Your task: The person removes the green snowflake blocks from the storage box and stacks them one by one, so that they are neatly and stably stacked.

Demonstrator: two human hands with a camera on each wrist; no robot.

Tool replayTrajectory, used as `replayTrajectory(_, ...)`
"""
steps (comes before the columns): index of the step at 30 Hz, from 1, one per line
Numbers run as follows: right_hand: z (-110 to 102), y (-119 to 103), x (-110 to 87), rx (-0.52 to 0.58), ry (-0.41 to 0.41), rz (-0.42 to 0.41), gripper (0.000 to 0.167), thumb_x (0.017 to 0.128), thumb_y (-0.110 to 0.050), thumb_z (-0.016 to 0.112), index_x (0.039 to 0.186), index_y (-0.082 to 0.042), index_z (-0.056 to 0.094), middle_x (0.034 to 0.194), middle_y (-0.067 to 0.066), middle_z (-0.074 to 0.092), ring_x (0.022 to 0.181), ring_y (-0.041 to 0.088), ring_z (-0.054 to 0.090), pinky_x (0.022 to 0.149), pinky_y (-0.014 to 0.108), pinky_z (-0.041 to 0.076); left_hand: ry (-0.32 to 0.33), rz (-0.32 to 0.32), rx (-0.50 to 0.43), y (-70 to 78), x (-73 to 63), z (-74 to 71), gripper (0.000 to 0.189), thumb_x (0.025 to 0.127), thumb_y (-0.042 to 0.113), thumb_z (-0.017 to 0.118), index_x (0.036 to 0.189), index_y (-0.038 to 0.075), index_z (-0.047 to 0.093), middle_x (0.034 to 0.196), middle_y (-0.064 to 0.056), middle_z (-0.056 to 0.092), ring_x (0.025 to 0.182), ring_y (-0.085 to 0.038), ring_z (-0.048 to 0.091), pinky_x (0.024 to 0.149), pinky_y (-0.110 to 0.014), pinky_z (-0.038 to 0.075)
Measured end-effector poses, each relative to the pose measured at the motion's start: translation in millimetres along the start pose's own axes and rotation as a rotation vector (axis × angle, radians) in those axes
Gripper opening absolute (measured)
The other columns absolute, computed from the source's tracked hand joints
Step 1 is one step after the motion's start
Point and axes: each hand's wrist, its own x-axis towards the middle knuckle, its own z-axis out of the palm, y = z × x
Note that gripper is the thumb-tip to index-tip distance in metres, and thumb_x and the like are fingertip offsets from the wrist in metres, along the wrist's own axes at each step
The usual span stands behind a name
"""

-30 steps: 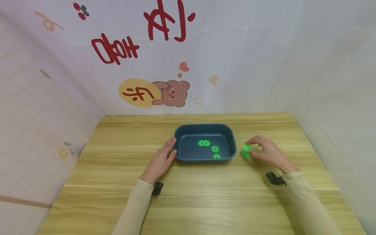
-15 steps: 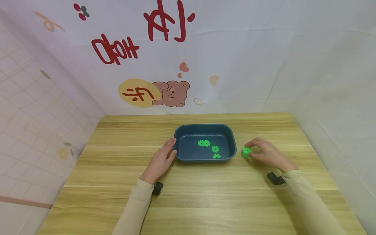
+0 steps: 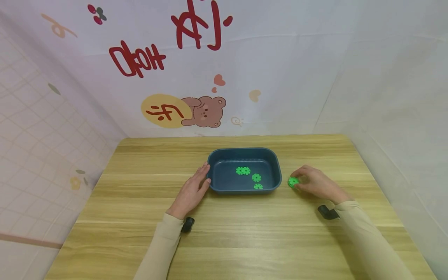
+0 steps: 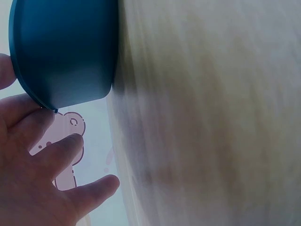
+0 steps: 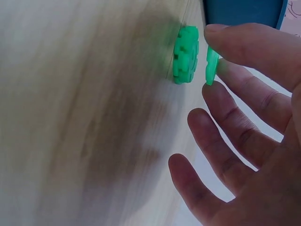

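Over on the right side of the table point(image 3: 224, 233), the person's right hand point(image 3: 320, 184) has a thin green disc point(image 5: 212, 66) pinched between the thumb and the fingertips, with the remaining fingers bent a little and spread apart. From the wrist's side I can see the disc just above a stack of green discs point(image 5: 185, 54), with a gap between them; the stack sits on the wood, near the right end of a dark blue tray point(image 3: 244, 191). How many are in the stack I can't tell.

The tray lies in the far half of the table, about midway between its left and right edges. Inside are more notched green discs: a pair of discs point(image 3: 243, 170) overlapping or touching near the middle, a single disc point(image 3: 256, 177) nearer the front right corner, and another disc point(image 3: 258, 186) partly hidden by the front wall.

The left hand point(image 3: 189, 194) rests against the tray's left end, touching the rim with fingers extended and spread, gripping nothing.

Both arms wear beige sleeves point(image 3: 157, 245), a black fitting point(image 3: 188, 224) showing at each wrist. Past the table's far edge hangs a white cloth point(image 3: 287, 66) printed with a brown bear point(image 3: 206, 111) and red lettering point(image 3: 136, 58).
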Motion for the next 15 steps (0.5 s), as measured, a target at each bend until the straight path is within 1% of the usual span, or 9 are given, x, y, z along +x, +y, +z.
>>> replayTrajectory(7, 1.4, 1.5, 0.3, -0.025, 0.004, -0.023, 0.025, 0.088, -0.01, 0.082, 0.113, -0.008, 0.075, 0.111, 0.005, 0.069, 0.108, 0.029, 0.063, 0.098, 0.054, 0.05, 0.002, 0.0, -0.003, -0.2, 0.4, 0.5, 0.056, 0.112, 0.032, 0.048, 0.163, 0.011, 0.034, 0.169, -0.001, 0.027, 0.154, -0.032, 0.029, 0.12, -0.06, 0.029)
replayTrajectory(10, 2.5, 1.8, 0.6, -0.031, 0.008, -0.02, 0.025, 0.088, -0.012, 0.082, 0.112, -0.009, 0.075, 0.111, 0.004, 0.069, 0.108, 0.028, 0.063, 0.098, 0.053, 0.05, 0.003, 0.0, -0.003, -0.5, 0.5, 0.8, 0.056, 0.112, 0.031, 0.048, 0.162, 0.011, 0.034, 0.169, -0.001, 0.027, 0.154, -0.033, 0.029, 0.12, -0.059, 0.029)
replayTrajectory(15, 2.8, 2.2, 1.9, -0.032, -0.009, -0.011, 0.025, 0.089, -0.014, 0.082, 0.112, -0.009, 0.075, 0.11, 0.003, 0.069, 0.107, 0.028, 0.063, 0.098, 0.054, 0.05, 0.005, 0.001, -0.001, -1.1, 0.2, 1.0, 0.056, 0.112, 0.031, 0.048, 0.162, 0.011, 0.035, 0.169, -0.001, 0.027, 0.154, -0.032, 0.029, 0.12, -0.059, 0.029)
